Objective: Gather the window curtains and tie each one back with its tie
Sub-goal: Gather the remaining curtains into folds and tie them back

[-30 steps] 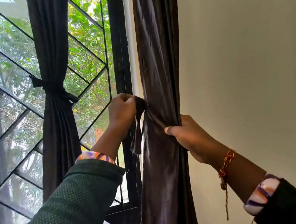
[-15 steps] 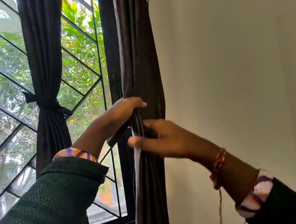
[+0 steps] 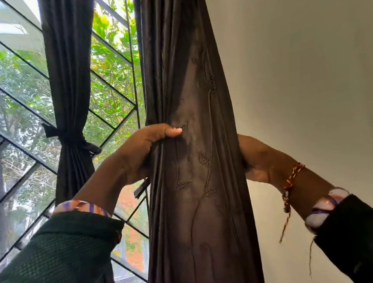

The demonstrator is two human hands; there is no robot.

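Head view. Brown curtain [image 3: 196, 164] hangs gathered at the right edge of the window [image 3: 16, 94], against the wall [image 3: 315, 73]. Left hand [image 3: 143, 152] grips the curtain's left edge, thumb pressed flat on the front, fingers wrapped behind. A dark strip, likely the tie [image 3: 141, 188], sticks out just below this hand. Right hand [image 3: 255, 157] is at the curtain's right edge, fingers hidden behind the cloth; cannot tell whether it is closed on anything. Second curtain [image 3: 68, 86] further left is already bound at mid-height by its own tie [image 3: 71, 140].
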